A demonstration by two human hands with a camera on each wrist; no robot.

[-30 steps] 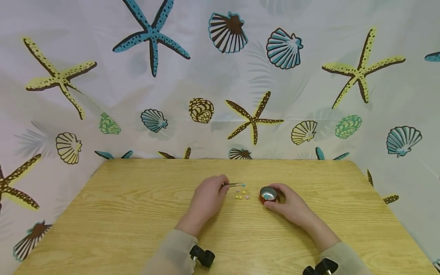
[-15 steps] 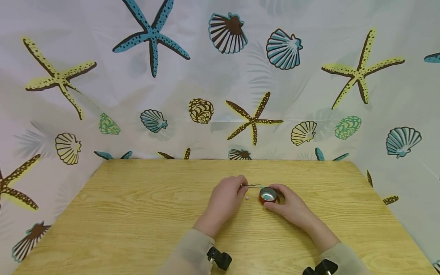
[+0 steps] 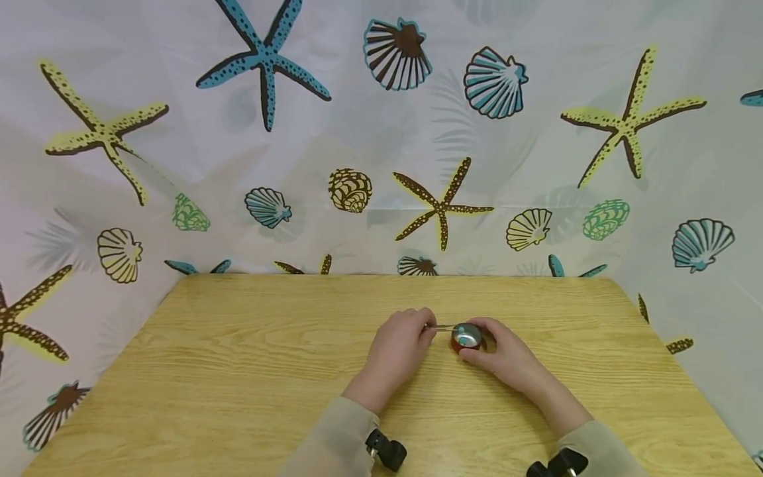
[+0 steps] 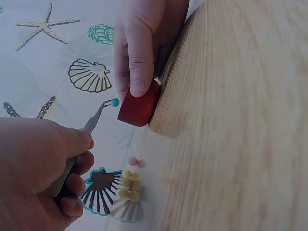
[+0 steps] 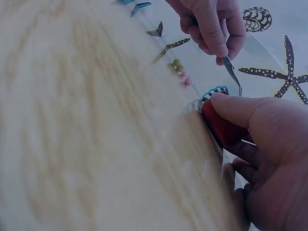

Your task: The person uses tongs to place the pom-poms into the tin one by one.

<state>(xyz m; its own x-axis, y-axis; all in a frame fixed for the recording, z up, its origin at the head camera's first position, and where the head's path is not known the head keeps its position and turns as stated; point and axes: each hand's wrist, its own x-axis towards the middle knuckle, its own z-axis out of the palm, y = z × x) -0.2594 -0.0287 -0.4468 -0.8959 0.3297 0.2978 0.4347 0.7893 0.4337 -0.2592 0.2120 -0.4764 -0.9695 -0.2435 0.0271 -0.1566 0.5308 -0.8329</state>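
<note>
Now, tweezers are pinched in the left grip, and a teal bead is held at their tips over the mouth of the red cup, just right of that grip. The cup is held upright on the tabletop by the right grip, curled round its side. Inside the cup, more teal is seen. Compared with a second ago, the left grip and its bead have been carried rightward, while the right grip and cup have been kept in place. Yellow beads and pink beads are seen near the left grip in the wrist views; in the head view, they are now hidden by it.
</note>
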